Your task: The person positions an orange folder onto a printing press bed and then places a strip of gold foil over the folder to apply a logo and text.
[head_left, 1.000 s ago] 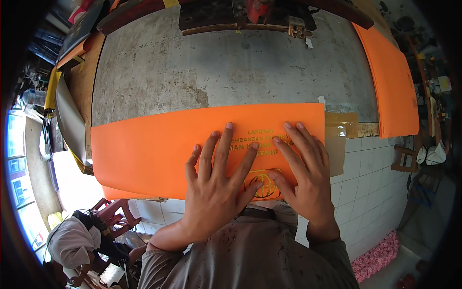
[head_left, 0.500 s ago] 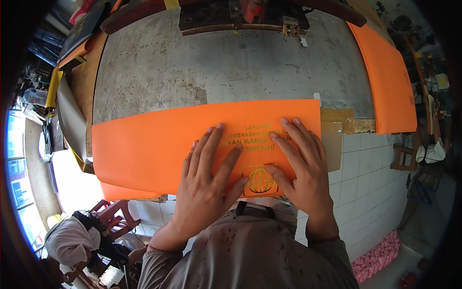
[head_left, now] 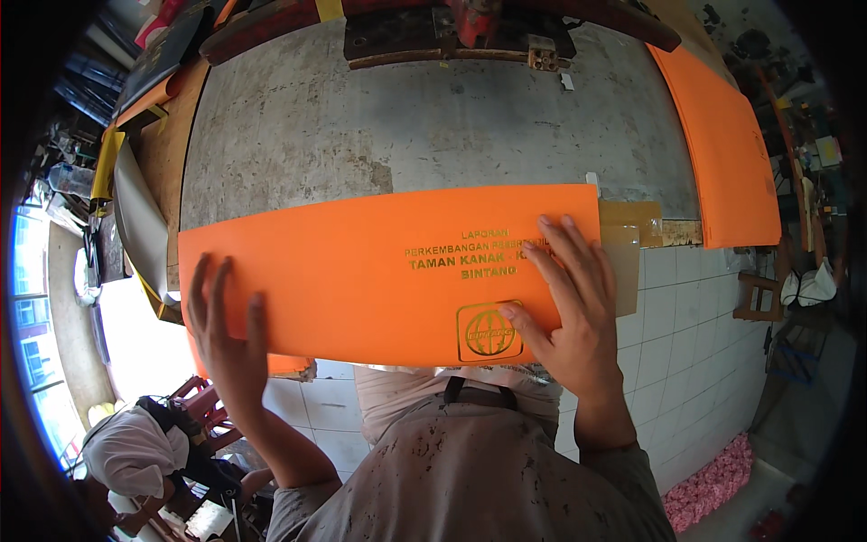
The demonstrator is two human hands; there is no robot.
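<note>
An orange cover sheet (head_left: 343, 280) lies along the near edge of a worn grey worktop (head_left: 298, 135). Gold lettering and a gold globe emblem (head_left: 490, 332) are stamped on its right half. My left hand (head_left: 226, 325) rests on the sheet's left end, fingers apart. On the right end, beside the lettering, my right hand (head_left: 573, 307) lies with fingers spread, covering some of the print. Brown cardboard (head_left: 623, 271) with tape shows past the sheet's right edge.
A dark press plate (head_left: 461, 36) with a red part stands at the worktop's far side. More orange sheets (head_left: 722, 154) are stacked at the right. Another person (head_left: 135, 452) is bent over at the lower left, near a red stool (head_left: 200, 406). Rolled and dark sheets (head_left: 163, 72) lie far left.
My left hand has moved left from the lettering to the sheet's left end, uncovering the print. My right hand stays nearly in place on the right end.
</note>
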